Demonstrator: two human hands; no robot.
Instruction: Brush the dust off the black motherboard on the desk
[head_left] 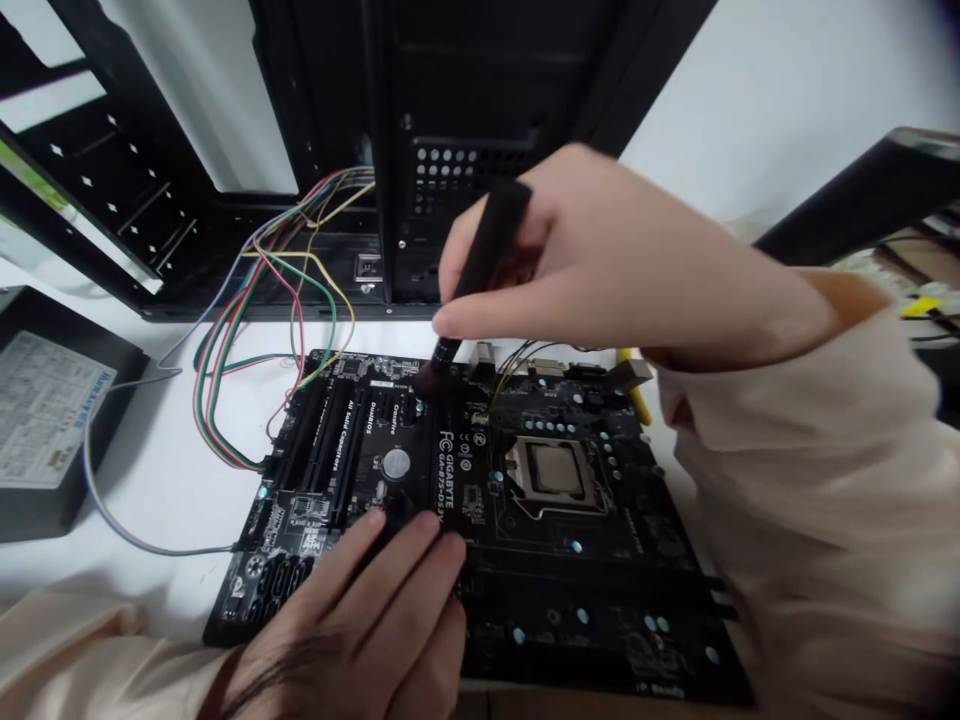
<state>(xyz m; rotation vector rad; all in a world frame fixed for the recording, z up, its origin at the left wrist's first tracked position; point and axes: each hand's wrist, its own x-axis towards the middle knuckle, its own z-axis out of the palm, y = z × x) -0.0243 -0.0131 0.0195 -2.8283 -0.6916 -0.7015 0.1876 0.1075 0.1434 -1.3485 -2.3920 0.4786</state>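
A black motherboard (480,560) lies flat on the white table, with a metal-framed processor socket (559,470) on its right half and a round coin battery (396,464) left of centre. My right hand (577,250) is closed around a black-handled brush (484,250), held at a slant. Its dark, blurred bristle end touches or hovers just above the board's far edge, near the slots; I cannot tell which. My left hand (382,610) rests on the near left part of the board, fingers stretched out and holding nothing. It covers part of the board beneath.
Behind the board stands an open black computer case (480,80). Several coloured wires (225,370) run from it to the board's left side. A dark power supply box (60,410) with a label sits at the left. A black panel-like object (862,190) is at the right.
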